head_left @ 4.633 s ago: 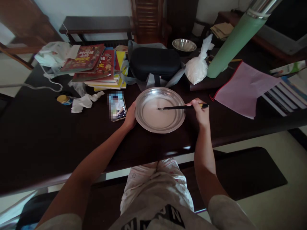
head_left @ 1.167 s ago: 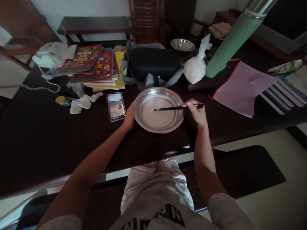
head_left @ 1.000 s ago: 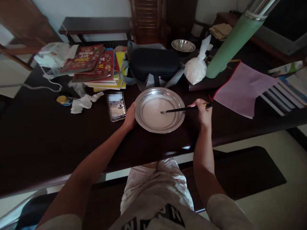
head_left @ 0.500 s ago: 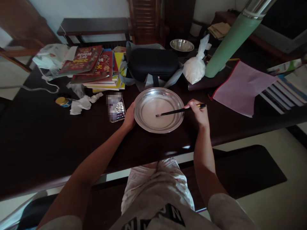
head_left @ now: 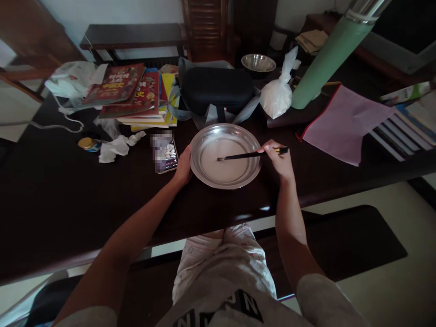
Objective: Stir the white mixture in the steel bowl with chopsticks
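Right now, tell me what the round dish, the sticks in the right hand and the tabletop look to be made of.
Dish: likely stainless steel, silvery with soft reflections on its rim; pale liquid covers its floor.
Chopsticks: dark and thin with a yellowish band near the right hand; wood or plastic, cannot tell.
Table: probably dark varnished wood, with glossy highlights along its near edge.
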`<state>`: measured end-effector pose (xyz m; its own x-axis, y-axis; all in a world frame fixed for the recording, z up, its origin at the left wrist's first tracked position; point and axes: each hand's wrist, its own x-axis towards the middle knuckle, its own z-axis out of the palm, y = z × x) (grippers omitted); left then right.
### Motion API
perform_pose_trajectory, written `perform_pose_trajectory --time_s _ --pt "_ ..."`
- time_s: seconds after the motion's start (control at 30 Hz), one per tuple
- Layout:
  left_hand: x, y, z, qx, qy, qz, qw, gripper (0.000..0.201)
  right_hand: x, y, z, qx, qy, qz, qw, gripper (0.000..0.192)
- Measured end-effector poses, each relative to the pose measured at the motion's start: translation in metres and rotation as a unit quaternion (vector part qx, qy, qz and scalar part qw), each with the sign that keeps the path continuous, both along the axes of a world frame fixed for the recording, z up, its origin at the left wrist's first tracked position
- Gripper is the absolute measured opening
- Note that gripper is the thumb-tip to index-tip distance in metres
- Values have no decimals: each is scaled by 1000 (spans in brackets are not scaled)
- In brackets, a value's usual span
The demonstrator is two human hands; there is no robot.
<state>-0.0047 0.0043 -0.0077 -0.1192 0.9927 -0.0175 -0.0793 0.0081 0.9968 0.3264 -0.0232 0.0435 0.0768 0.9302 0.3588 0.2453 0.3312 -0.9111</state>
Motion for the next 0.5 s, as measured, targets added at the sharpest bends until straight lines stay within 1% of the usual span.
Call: perform_pose_trajectory --time_s 0.13,0.2,0.3,0.33,0.4,0.5 --pt "-1 1 -3 6 3 4 1000 45 5 1 -2 17 35 -76 996 56" --pt "-2 1 -5 7 2 5 1000 43 6 0 -2 17 46 -67 997 56" --pt "-3 3 -8 7 -2 1 1000 44 2 -1 -2 5 21 4 1000 52" --pt "-3 3 -8 7 -3 1 1000 44 1 0 -1 9 15 15 1000 51" --pt "-3 3 -9 8 -2 3 1000 44 0 0 -1 11 16 9 1000 50" --pt "-3 3 -9 6 -1 9 1000 44 5 0 -2 7 43 -50 998 52"
